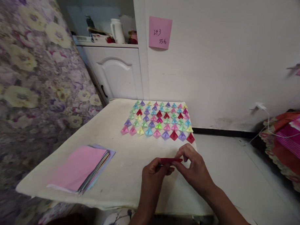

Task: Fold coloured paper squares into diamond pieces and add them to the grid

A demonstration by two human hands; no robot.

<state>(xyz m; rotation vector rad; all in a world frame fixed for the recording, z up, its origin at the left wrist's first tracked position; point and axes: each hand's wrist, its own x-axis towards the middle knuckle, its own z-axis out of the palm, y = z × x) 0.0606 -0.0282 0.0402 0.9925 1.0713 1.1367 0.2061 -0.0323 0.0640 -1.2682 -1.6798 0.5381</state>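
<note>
Red paper (pixel 171 160), folded small, slim, straight along its upper edge

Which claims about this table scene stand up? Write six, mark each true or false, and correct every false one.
1. The left hand and right hand both have fingers on a folded red paper. True.
2. A paper stack on the table has a pink sheet uppermost. True.
3. That paper stack lies to the right of both hands. False: it lies to their left.
4. Folded paper pieces are set out in rows beyond the hands. True.
5. Those pieces are all one colour. False: they include pink, yellow, green, blue, purple and red.
6. A jug stands among those pieces. False: the white jug stands on the shelf.
</note>
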